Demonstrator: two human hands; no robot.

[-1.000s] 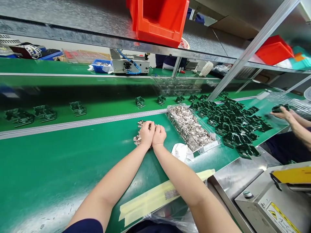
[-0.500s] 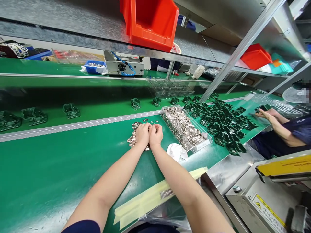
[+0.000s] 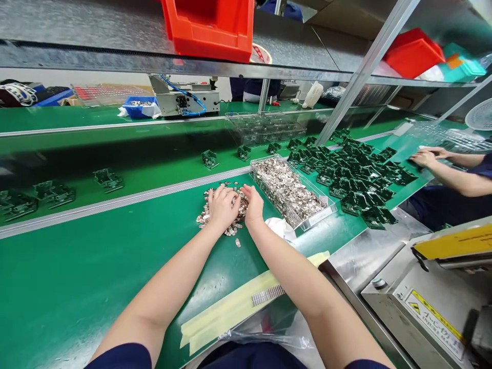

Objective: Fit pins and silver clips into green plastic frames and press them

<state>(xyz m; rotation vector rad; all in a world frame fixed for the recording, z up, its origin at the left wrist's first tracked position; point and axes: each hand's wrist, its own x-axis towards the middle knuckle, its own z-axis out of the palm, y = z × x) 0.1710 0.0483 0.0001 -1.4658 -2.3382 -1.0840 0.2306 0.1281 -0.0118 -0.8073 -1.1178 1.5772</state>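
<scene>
A heap of small shiny metal parts (image 3: 232, 228) lies on the green work surface, partly hidden by both hands. My left hand (image 3: 223, 207) rests over the heap's left and middle, its fingers apart and bent. At the right edge of the heap stands my right hand (image 3: 253, 205), on its side with fingers stretched out. Metal pieces show between the two hands, and one loose piece lies nearer to me. Just right of my right hand is a clear plastic tray (image 3: 303, 224) full of the same kind of parts. A white cloth (image 3: 280, 226) touches its near end.
Many green circuit boards (image 3: 357, 174) are piled right of the tray; several more sit along the strip behind. Yellow tape (image 3: 230, 310) with a row of metal pieces (image 3: 268, 295) runs along the front edge. A co-worker's hands (image 3: 428, 156) are at far right. A shelf holds an orange-red bin (image 3: 211, 43).
My hands have moved apart from being pressed together, uncovering more of the metal parts between them. A loose piece now lies in front of the heap. The camera view has shifted slightly.
</scene>
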